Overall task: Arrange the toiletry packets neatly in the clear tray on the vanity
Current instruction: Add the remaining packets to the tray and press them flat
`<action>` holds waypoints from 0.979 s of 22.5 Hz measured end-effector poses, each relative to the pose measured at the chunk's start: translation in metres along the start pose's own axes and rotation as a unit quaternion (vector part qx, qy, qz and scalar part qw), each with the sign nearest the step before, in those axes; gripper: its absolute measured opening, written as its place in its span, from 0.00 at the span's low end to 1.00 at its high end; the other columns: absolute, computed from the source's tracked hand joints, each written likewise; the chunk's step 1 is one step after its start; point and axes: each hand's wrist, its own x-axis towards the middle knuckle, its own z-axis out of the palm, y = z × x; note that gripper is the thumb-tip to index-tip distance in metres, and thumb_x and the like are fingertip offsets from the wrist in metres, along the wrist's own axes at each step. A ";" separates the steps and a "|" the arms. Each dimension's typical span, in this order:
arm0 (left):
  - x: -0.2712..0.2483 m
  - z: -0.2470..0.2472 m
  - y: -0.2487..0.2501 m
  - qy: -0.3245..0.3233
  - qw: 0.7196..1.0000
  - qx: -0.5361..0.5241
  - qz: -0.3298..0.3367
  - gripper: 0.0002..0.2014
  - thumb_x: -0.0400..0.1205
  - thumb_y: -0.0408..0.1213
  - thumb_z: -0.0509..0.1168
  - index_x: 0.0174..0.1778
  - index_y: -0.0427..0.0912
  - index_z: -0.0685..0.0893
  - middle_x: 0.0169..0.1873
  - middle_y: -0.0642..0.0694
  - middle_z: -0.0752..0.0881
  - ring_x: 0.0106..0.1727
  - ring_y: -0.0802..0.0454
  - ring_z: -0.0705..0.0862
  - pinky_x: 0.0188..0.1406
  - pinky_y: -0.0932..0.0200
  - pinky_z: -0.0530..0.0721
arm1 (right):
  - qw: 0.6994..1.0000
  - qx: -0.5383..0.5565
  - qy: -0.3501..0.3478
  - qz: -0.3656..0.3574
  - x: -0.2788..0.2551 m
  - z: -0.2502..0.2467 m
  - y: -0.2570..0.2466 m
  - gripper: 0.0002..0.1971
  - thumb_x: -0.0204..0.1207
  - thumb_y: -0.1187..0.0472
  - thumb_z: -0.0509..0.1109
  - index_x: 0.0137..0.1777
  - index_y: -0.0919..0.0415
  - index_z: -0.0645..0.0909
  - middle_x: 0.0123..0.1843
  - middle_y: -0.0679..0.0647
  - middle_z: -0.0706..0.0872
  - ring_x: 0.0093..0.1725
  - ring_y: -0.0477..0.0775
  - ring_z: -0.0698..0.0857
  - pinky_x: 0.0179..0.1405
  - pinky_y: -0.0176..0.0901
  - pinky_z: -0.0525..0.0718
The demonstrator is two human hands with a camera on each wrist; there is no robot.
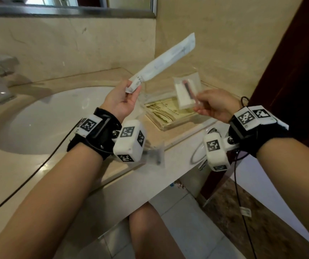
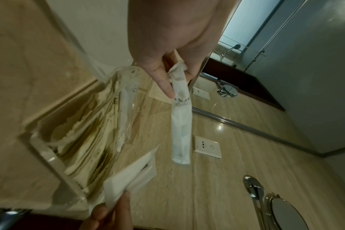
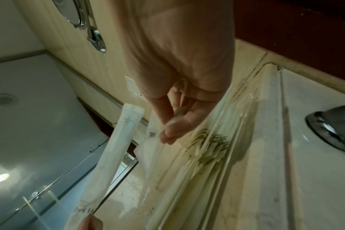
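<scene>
The left hand (image 1: 121, 101) is pinching one end of a long white packet (image 1: 164, 61) between thumb and fingers, holding it slanted up over the back of the vanity (image 1: 38, 174), while the right hand (image 1: 218, 106) is gripping a small clear packet (image 1: 186, 91) with a dark stick inside, raised above the clear tray (image 1: 170, 126). The tray is sitting in the corner right of the sink (image 1: 43, 124), with cream packets (image 1: 166, 111) lying flat inside it
</scene>
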 end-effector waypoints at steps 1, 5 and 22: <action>0.002 0.000 0.002 0.001 1.000 0.000 0.000 0.09 0.83 0.25 0.59 0.37 0.32 0.78 0.36 0.39 0.81 0.30 0.53 0.84 0.25 0.66 0.86 | 1.000 0.003 0.015 -0.008 0.003 -0.003 0.001 0.03 0.80 0.68 0.64 0.46 0.64 0.78 0.31 0.57 0.84 0.18 0.42 0.85 0.16 0.29 0.81; 0.003 -0.006 0.008 0.008 1.000 -0.006 0.020 0.10 0.83 0.25 0.59 0.35 0.33 0.77 0.36 0.40 0.82 0.33 0.55 0.83 0.27 0.66 0.87 | 0.993 0.048 0.101 -0.036 0.011 -0.015 0.003 0.05 0.77 0.67 0.69 0.39 0.60 0.80 0.24 0.52 0.85 0.19 0.42 0.81 0.18 0.29 0.80; 0.002 -0.006 -0.005 0.013 0.999 0.030 0.028 0.11 0.82 0.24 0.59 0.34 0.33 0.77 0.36 0.39 0.82 0.27 0.53 0.87 0.32 0.66 0.88 | 0.983 -0.050 0.179 -0.007 0.056 -0.063 0.009 0.14 0.78 0.63 0.64 0.30 0.55 0.70 0.14 0.43 0.77 0.22 0.40 0.72 0.21 0.28 0.72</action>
